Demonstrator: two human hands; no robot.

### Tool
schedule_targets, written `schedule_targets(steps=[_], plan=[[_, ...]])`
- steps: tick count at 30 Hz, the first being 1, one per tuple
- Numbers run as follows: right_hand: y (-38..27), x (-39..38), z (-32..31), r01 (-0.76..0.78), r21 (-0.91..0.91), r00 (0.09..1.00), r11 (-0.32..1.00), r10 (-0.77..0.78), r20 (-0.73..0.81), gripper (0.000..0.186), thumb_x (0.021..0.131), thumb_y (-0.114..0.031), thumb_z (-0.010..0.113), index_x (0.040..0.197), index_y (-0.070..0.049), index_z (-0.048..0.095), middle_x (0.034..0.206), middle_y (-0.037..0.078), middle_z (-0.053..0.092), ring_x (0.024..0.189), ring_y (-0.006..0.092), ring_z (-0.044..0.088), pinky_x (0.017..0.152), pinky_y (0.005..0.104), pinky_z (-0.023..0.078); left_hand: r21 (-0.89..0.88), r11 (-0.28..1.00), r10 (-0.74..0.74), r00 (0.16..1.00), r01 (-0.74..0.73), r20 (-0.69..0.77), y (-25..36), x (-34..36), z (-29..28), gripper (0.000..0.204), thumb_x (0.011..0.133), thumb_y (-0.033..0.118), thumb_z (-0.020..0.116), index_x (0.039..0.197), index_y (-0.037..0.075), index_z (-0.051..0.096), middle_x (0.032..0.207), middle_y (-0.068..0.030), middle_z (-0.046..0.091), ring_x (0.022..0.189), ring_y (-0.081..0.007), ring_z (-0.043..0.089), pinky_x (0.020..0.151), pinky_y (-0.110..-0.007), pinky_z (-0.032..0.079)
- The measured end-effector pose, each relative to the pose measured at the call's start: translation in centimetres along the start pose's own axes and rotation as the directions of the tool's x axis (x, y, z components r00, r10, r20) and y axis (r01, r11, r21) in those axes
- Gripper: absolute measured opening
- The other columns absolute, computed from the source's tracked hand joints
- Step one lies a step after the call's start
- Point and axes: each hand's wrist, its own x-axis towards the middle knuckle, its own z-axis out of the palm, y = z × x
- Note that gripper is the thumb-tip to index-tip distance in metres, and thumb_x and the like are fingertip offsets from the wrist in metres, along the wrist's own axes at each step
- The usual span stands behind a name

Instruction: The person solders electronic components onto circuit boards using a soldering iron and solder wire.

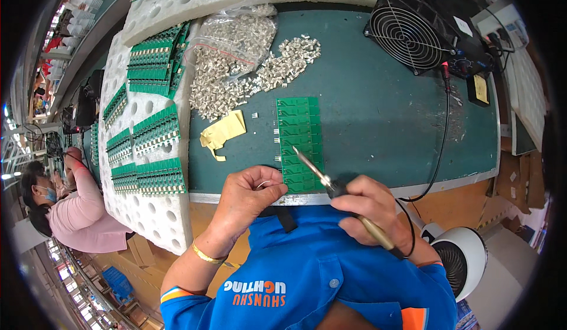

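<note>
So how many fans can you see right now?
2. A black fan stands at the far right of the green mat, facing the work. A white fan sits off the bench's near edge, right of the right hand. Others may be out of frame.

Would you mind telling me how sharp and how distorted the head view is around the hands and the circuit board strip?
Head view: the soldering iron, board strip and both hands, left and right, are sharp and evenly lit; no strong shadow or glare on the green mat; the fisheye bends the bench edge and foam tray, and the corners are black vignette.
</note>
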Motion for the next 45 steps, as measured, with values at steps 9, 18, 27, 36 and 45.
schedule_targets(steps=[9,18,27,36,45], plan=[[0.0,-1.4,-0.2,-0.118,0.271,0.993,0.955,0.118,0.016,0.015,0.086,-0.013,0.066,0.097,-0.002,0.067,0.070,0.010,0.063,0.058,0.0242,0.058,0.055,0.0363,0.046,0.046,0.998,-0.043,0.999,0.043,-0.006,0.5,0.1,0.0,0.009,0.086,0.000,0.070,0.095,-0.001,0.067,0.087,-0.0014,0.068,0.077,-0.0046,0.059,0.069,-0.020,0.047],[0.1,-1.0,-0.3,-0.123,0.269,0.992,0.955,0.116,0.042,0.015,0.087,-0.011,0.064,0.098,-0.002,0.066,0.071,0.010,0.064,0.058,0.0243,0.060,0.056,0.0362,0.047,0.018,0.999,-0.039,0.999,0.040,-0.003,0.3,0.2,-0.1,0.009,0.085,0.000,0.070,0.094,0.000,0.067,0.087,-0.0013,0.068,0.077,-0.0047,0.059,0.068,-0.019,0.046],[0.0,-0.7,0.1,-0.118,0.269,0.993,0.956,0.117,0.018,0.016,0.078,-0.004,0.067,0.094,-0.003,0.067,0.069,0.010,0.063,0.057,0.0235,0.059,0.055,0.0359,0.047,0.015,1.000,-0.017,1.000,0.017,-0.015,0.2,0.1,0.0,0.008,0.086,0.001,0.070,0.093,0.000,0.067,0.085,-0.0005,0.068,0.076,-0.0043,0.058,0.067,-0.020,0.045],[-0.1,-0.5,0.1,-0.098,0.208,0.995,0.973,0.097,0.012,0.021,0.071,0.003,0.067,0.091,-0.004,0.068,0.066,0.008,0.062,0.054,0.0212,0.058,0.052,0.0340,0.046,0.034,0.999,-0.014,1.000,0.015,-0.005,0.3,0.1,0.1,0.007,0.086,0.001,0.069,0.092,0.000,0.067,0.085,-0.0003,0.068,0.075,-0.0038,0.057,0.067,-0.019,0.045],[-0.1,-1.1,-0.3,-0.131,0.273,0.989,0.953,0.144,-0.029,0.021,0.071,0.004,0.065,0.091,-0.001,0.068,0.066,0.010,0.061,0.053,0.0225,0.057,0.050,0.0343,0.045,0.034,0.999,-0.040,0.999,0.040,-0.002,0.4,0.0,0.0,0.012,0.085,0.001,0.071,0.097,0.001,0.067,0.089,-0.0022,0.069,0.079,-0.0059,0.061,0.072,-0.020,0.049]])
